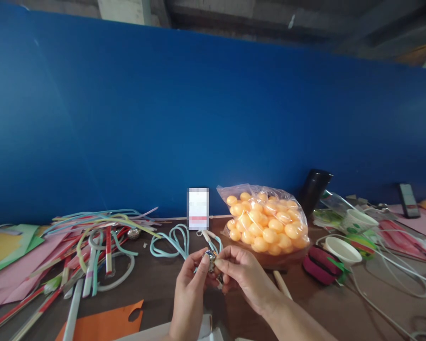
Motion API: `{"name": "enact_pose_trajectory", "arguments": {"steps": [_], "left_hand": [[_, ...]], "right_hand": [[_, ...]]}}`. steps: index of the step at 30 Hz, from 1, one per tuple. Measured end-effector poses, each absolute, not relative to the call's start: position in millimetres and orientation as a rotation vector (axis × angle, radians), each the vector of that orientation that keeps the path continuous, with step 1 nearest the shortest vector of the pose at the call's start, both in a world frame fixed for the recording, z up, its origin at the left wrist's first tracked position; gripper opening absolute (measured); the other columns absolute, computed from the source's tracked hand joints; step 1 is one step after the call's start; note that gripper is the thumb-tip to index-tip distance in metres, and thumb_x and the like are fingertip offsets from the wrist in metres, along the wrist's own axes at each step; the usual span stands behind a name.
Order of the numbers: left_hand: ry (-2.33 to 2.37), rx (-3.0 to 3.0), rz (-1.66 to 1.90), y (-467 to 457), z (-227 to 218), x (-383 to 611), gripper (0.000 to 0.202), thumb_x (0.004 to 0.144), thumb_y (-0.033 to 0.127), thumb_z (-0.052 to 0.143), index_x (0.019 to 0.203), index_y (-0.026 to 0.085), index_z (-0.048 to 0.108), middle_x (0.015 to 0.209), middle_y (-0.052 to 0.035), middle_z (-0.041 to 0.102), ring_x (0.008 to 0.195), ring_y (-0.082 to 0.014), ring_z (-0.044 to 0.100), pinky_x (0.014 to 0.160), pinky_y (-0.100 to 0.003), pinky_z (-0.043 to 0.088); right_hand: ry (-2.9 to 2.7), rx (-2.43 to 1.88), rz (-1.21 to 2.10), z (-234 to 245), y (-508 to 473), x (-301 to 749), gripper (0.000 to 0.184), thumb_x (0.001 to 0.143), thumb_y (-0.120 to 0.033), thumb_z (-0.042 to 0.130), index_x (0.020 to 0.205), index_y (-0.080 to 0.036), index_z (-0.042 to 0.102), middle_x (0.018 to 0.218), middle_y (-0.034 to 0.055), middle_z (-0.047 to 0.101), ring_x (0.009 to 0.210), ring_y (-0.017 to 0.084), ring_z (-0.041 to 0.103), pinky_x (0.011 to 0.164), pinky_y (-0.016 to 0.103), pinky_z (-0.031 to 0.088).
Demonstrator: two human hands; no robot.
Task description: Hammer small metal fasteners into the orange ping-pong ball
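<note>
My left hand (190,282) and my right hand (244,271) meet low in the middle of the head view. Both are closed at the fingertips around a small shiny silvery metal piece (211,258), whose exact kind I cannot make out. My left thumb lies along it, while my right thumb and forefinger pinch its right side. Fingers cover part of it. Just behind my hands lies a light blue cord (170,242) in loops, with a pale end piece (208,235) near an upright phone (198,209).
Behind the phone rises a blue partition (199,109). A clear bag of orange balls (266,222) sits right of it. Tangled strips and tubes (92,246), with pink paper (21,274), cover the left. A maroon pouch (321,265), white bowl (342,250) and cables lie right.
</note>
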State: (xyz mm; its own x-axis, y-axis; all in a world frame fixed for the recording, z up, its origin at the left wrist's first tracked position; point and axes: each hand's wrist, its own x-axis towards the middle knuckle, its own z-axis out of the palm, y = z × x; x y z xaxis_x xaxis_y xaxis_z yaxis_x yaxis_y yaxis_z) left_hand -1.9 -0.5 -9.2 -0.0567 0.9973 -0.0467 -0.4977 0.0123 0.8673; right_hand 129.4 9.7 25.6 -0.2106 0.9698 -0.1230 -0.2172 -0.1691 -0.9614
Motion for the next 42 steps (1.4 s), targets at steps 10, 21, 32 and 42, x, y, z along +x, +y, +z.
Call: {"name": "enact_pose_trajectory", "arguments": {"steps": [10,21,32,42], "left_hand": [[0.874,0.784,1.447,0,-13,-2,0.041,0.075,0.042,0.071,0.105,0.014,0.067,0.087,-0.0088,0.07,0.065,-0.0165,0.063,0.057,-0.028,0.053],[0.887,0.756,1.47,-1,-10,-1,0.043,0.068,0.041,0.078,0.099,0.014,0.07,0.089,-0.0106,0.073,0.072,-0.0213,0.068,0.06,-0.029,0.054],[0.923,0.838,1.48,5,-14,2,0.043,0.074,0.044,0.072,0.103,0.014,0.066,0.084,-0.0089,0.071,0.063,-0.0178,0.065,0.056,-0.029,0.053],[1.002,0.836,1.583,4,-9,5,0.049,0.065,0.049,0.076,0.098,0.014,0.067,0.078,-0.0068,0.069,0.058,-0.0151,0.06,0.052,-0.027,0.052]], "right_hand": [[-1.084,-1.08,1.55,30,5,126,0.03,0.068,-0.04,0.077,0.074,-0.016,0.06,0.051,-0.0048,0.06,0.047,0.01,0.055,0.05,0.025,0.053],[-1.118,-1.019,1.551,33,4,124,0.035,0.069,-0.042,0.078,0.073,-0.018,0.052,0.056,-0.0055,0.06,0.047,0.008,0.051,0.054,0.029,0.054],[-1.384,-1.122,1.429,28,12,130,0.032,0.081,-0.047,0.063,0.085,-0.018,0.05,0.062,-0.0048,0.058,0.05,0.01,0.056,0.052,0.025,0.048],[-1.978,-1.782,0.542,55,-23,209,0.012,0.077,-0.022,0.062,0.088,-0.02,0.067,0.082,0.0094,0.073,0.081,0.033,0.068,0.071,0.039,0.043]]}}
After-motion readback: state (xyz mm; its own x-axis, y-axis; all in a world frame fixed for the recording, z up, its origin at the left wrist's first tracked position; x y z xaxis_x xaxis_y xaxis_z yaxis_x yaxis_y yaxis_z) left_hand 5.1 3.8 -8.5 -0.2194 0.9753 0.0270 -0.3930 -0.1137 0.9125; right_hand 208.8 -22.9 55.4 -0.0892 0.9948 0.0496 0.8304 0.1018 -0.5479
